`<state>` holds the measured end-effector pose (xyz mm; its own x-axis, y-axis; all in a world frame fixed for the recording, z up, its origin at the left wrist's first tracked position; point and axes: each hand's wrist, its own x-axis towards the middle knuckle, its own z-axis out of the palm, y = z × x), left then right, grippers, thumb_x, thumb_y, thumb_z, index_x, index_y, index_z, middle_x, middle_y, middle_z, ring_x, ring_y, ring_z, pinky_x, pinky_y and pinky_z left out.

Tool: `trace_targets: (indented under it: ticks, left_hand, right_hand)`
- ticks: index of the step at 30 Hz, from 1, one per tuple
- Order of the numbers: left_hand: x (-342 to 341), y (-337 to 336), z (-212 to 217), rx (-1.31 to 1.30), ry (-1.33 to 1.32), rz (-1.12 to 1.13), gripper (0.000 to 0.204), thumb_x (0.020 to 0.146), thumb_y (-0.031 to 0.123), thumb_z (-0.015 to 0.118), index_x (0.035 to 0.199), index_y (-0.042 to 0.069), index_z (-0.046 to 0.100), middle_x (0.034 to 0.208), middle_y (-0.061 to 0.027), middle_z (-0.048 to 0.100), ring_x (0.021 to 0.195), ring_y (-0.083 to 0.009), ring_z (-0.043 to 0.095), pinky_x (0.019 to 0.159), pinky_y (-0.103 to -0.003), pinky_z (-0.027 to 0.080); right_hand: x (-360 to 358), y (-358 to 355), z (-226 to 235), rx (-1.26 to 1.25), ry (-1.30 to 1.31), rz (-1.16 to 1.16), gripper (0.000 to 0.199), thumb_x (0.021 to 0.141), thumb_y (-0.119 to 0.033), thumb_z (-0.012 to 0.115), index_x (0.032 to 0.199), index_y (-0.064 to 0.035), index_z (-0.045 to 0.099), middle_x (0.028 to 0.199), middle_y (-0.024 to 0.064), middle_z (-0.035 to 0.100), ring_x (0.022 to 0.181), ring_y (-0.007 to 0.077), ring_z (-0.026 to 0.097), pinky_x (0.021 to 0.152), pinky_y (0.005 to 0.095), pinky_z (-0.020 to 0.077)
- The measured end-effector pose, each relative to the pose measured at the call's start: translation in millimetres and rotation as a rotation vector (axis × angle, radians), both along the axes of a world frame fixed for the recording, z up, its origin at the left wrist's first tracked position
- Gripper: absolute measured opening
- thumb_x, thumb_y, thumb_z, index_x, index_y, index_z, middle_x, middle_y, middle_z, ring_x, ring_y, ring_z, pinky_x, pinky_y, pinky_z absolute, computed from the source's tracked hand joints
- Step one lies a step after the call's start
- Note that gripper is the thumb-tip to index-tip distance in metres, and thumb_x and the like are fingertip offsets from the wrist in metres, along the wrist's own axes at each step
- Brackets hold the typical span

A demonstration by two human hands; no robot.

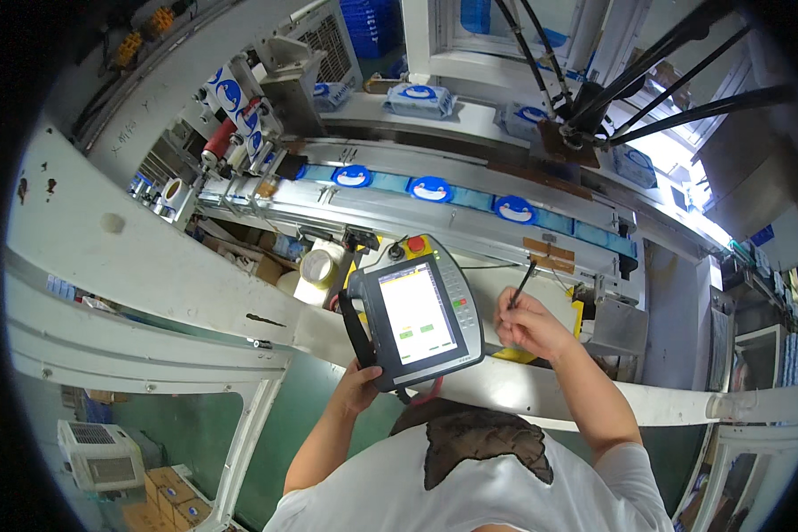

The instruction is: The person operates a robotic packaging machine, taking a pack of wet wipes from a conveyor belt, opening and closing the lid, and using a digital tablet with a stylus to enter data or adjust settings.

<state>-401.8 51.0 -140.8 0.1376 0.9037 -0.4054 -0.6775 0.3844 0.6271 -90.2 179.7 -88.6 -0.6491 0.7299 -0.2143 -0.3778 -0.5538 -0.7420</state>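
My left hand [357, 385] is closed on the lower left corner of a handheld control pendant [414, 310], its thumb lying on the front edge. The pendant has a lit screen, a column of keys on the right, a red stop button [416, 245] and a black knob [396, 253] on top, and a black strap at its left. To the right of it, my right hand [528, 326] pinches a thin dark stylus [524, 282], its tip pointing up and away from the screen. The fingers under the pendant are hidden.
Beyond the pendant runs a conveyor [470, 202] with blue whale-shaped labels [432, 189]. Wrapped packs [419, 100] lie on a farther belt, under a black multi-armed picker [591, 111]. A tape roll [317, 267] sits left of the pendant. A white machine frame [523, 387] crosses before me.
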Motion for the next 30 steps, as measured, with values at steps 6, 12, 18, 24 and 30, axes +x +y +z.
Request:
trace_targets:
  ticks: [6, 12, 18, 24, 30]
  left_hand:
    - [-20, 8, -11, -0.013, -0.036, -0.162, 0.07, 0.066, 0.002, 0.071, 0.13, 0.003, 0.041, 0.118, -0.0078, 0.056, 0.11, -0.0232, 0.054, 0.098, -0.039, 0.041]
    - [-22, 8, -13, -0.022, -0.069, -0.187, 0.071, 0.068, 0.001, 0.069, 0.132, 0.004, 0.038, 0.121, -0.0064, 0.054, 0.114, -0.0219, 0.051, 0.1, -0.039, 0.038]
    - [-22, 11, -14, 0.005, -0.002, -0.203, 0.07, 0.066, 0.01, 0.073, 0.128, 0.002, 0.041, 0.12, -0.0083, 0.054, 0.111, -0.0222, 0.052, 0.098, -0.037, 0.038]
    - [-23, 11, -12, 0.011, 0.0, -0.215, 0.071, 0.067, 0.012, 0.072, 0.129, 0.001, 0.04, 0.12, -0.0087, 0.053, 0.112, -0.022, 0.052, 0.099, -0.037, 0.038]
    - [-26, 12, -14, 0.01, -0.074, -0.249, 0.074, 0.07, 0.003, 0.069, 0.135, 0.005, 0.033, 0.128, -0.0056, 0.047, 0.119, -0.0207, 0.046, 0.103, -0.038, 0.034]
  right_hand:
    - [-75, -6, -19, 0.49, -0.442, -0.462, 0.005, 0.089, -0.007, 0.055, 0.092, -0.0057, 0.052, 0.083, 0.001, 0.053, 0.075, 0.0102, 0.057, 0.065, 0.0228, 0.0458]
    - [-97, -9, -36, 0.797, -0.757, -0.549, 0.005, 0.082, -0.002, 0.057, 0.086, -0.005, 0.055, 0.076, 0.0018, 0.057, 0.072, 0.0109, 0.055, 0.094, 0.0359, 0.0383]
    - [-103, -8, -35, 0.93, -0.854, -0.603, 0.002, 0.079, -0.004, 0.06, 0.08, -0.0051, 0.059, 0.068, 0.0026, 0.057, 0.069, 0.0133, 0.054, 0.1, 0.0418, 0.0319]
    - [-102, -9, -34, 0.856, -0.845, -0.593, 0.004, 0.078, -0.003, 0.061, 0.08, -0.0052, 0.059, 0.069, 0.0028, 0.057, 0.068, 0.0124, 0.054, 0.101, 0.0405, 0.031]
    - [-94, -21, -22, 0.865, -0.806, -0.468, 0.008, 0.076, -0.006, 0.064, 0.079, -0.0082, 0.057, 0.069, 0.0012, 0.057, 0.07, 0.0122, 0.056, 0.106, 0.0429, 0.0238]
